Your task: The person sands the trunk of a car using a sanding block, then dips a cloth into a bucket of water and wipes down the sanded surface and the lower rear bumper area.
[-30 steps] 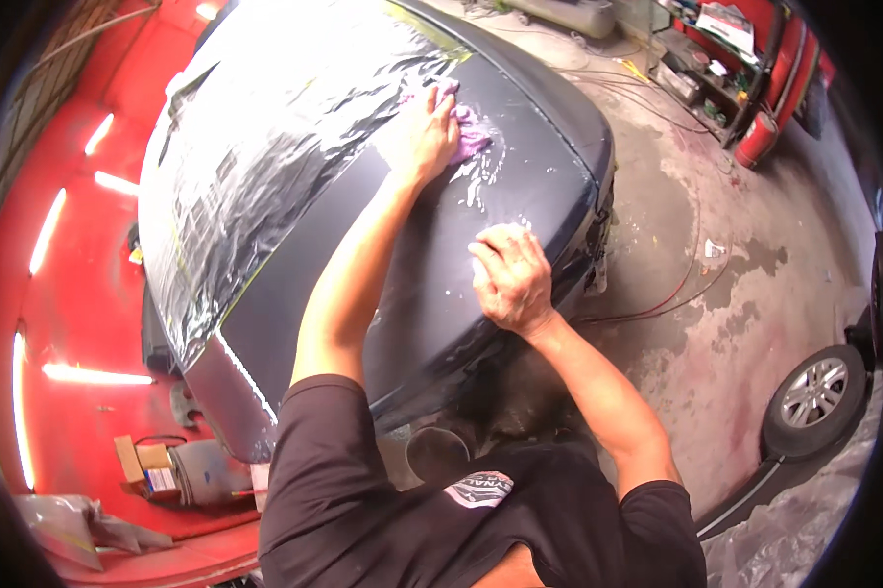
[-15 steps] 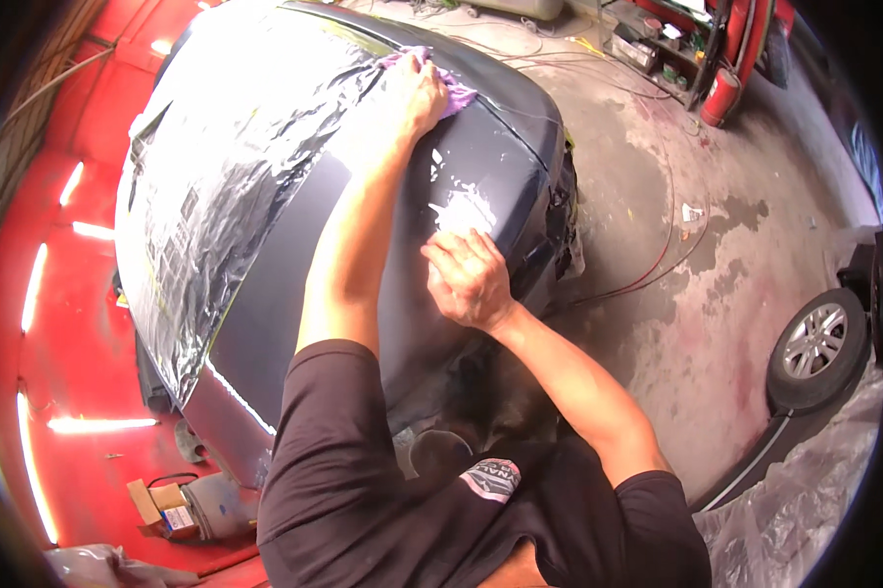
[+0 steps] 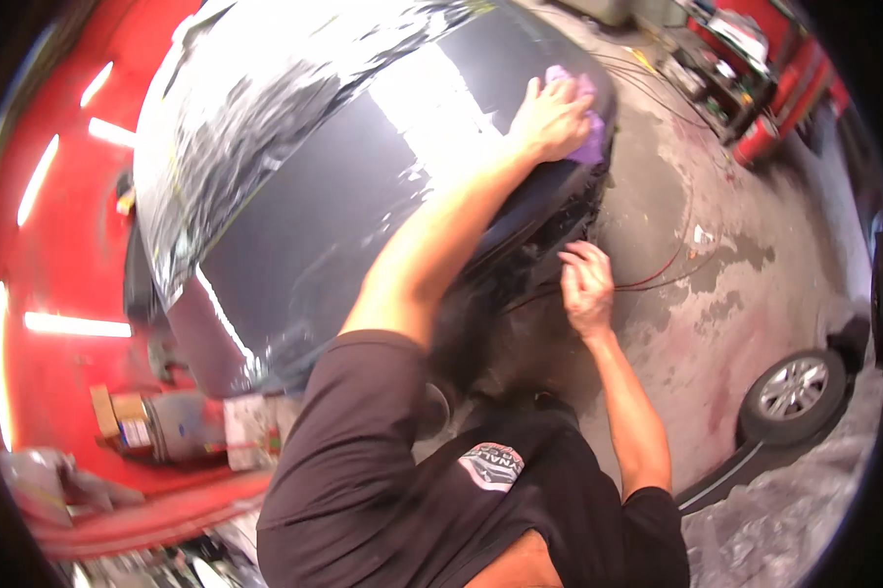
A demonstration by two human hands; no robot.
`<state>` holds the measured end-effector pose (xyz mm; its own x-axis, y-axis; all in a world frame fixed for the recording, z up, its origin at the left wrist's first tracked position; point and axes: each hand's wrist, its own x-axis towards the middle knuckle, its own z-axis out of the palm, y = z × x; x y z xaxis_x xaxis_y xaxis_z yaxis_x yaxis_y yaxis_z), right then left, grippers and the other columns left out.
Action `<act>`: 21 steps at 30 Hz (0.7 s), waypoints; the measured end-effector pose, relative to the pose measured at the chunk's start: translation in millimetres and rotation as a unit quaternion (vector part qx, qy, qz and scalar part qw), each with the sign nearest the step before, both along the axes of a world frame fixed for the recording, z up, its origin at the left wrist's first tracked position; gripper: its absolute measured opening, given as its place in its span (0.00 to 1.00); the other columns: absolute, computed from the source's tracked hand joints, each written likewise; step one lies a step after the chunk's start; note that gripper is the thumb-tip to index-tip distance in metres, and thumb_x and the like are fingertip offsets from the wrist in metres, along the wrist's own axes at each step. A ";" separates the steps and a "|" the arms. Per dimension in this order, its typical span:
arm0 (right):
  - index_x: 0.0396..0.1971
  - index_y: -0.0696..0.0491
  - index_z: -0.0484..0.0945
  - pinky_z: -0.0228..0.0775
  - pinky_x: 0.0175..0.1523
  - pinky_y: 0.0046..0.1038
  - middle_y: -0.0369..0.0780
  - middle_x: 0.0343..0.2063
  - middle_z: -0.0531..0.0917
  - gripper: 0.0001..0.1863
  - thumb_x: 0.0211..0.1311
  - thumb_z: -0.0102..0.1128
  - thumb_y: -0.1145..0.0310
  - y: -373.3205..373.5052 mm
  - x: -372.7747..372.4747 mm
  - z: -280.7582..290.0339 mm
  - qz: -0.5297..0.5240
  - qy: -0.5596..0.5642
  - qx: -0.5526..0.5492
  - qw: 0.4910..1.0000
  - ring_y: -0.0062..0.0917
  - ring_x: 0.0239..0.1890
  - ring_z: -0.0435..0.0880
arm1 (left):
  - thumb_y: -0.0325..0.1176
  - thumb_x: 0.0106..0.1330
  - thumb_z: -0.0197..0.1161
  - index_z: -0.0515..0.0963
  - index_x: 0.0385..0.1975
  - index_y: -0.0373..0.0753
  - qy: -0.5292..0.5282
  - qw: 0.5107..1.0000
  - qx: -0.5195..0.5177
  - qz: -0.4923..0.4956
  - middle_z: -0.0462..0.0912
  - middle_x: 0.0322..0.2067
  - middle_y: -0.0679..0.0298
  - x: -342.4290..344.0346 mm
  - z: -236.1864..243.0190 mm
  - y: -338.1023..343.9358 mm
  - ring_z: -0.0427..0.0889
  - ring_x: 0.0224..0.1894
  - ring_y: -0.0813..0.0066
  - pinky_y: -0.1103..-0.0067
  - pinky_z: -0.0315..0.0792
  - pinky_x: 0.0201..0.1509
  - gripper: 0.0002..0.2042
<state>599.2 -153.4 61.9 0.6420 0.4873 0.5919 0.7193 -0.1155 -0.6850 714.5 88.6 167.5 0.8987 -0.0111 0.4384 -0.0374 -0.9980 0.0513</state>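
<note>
My left hand (image 3: 556,120) presses a purple cloth (image 3: 590,147) onto the far right edge of a dark grey car panel (image 3: 294,230). Its fingers are spread over the cloth, which bunches out beyond the fingertips and beside the palm. Bright light reflects off the panel's middle, next to my left forearm. My right hand (image 3: 587,290) hangs in the air to the right of the car, off the panel. Its fingers are loosely bent and slightly apart, and I see nothing in them.
Crinkled clear masking film (image 3: 236,108) covers the car's upper left part. Hoses (image 3: 647,284) trail over the stained floor on the right. A wheel (image 3: 794,397) lies at the lower right. A red tool cart (image 3: 745,59) stands far right, and a cardboard box (image 3: 123,416) lies at the left.
My left hand has wiped across to the right edge of the panel with the purple cloth. My right hand has moved right, away from the panel, and its fingers have loosened. The view has shifted.
</note>
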 end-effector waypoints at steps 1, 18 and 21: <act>0.41 0.56 0.85 0.71 0.63 0.42 0.45 0.47 0.84 0.11 0.60 0.60 0.76 -18.5 6.2 -28.2 -0.019 0.020 -0.041 0.999 0.42 0.55 0.80 | 0.43 0.70 0.50 0.73 0.66 0.42 -0.005 0.999 0.012 0.046 0.70 0.66 0.54 2.9 -1.5 -8.9 0.64 0.72 0.58 0.48 0.54 0.74 0.26; 0.37 0.63 0.84 0.75 0.40 0.31 0.39 0.30 0.86 0.09 0.64 0.61 0.72 -254.5 -36.4 -307.8 -0.049 0.433 -0.459 0.774 0.25 0.33 0.82 | 0.48 0.71 0.55 0.73 0.66 0.42 -0.071 0.902 -0.028 0.426 0.64 0.72 0.50 -511.6 8.0 85.8 0.59 0.75 0.50 0.37 0.54 0.71 0.27; 0.41 0.62 0.84 0.74 0.39 0.28 0.37 0.31 0.85 0.11 0.66 0.61 0.70 -198.8 -42.4 -285.3 -0.011 0.415 -0.395 0.820 0.22 0.33 0.81 | 0.51 0.71 0.55 0.75 0.66 0.45 -0.057 0.856 -0.032 0.513 0.65 0.71 0.51 -603.0 3.4 101.6 0.60 0.75 0.53 0.43 0.54 0.72 0.27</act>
<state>556.9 -352.2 -223.4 0.6780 0.4902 -0.5477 0.0350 -0.7658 -0.6421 111.5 190.2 170.9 0.3733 0.7855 0.4936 0.8484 -0.5043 0.1610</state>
